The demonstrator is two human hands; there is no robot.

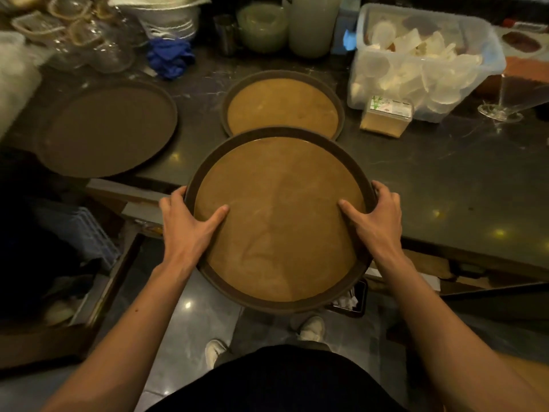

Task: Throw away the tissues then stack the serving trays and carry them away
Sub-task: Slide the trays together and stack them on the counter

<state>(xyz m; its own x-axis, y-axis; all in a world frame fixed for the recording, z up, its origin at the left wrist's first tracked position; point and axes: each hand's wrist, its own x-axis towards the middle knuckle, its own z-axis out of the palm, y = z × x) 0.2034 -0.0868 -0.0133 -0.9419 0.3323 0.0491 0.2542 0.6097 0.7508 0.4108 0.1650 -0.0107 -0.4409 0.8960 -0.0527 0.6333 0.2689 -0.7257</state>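
Left hand (190,221) and right hand (374,217) each clasp the rim of the near tray (279,221), thumbs on its liner, held off the counter (430,179) edge. Advised: keep it level, lower squarely onto the middle tray (282,107); third tray (107,126) sits left, apart

A round serving tray (279,221) is held out past the near edge of the counter (430,173), over the floor, with the left hand (190,224) on its left rim and the right hand (374,218) on its right rim. Just behind it a second tray (282,105) lies on the counter; a third tray (110,127) lies to the left, apart. A plastic bin of containers (421,55) stands at the right rear, a small box (386,115) before it.
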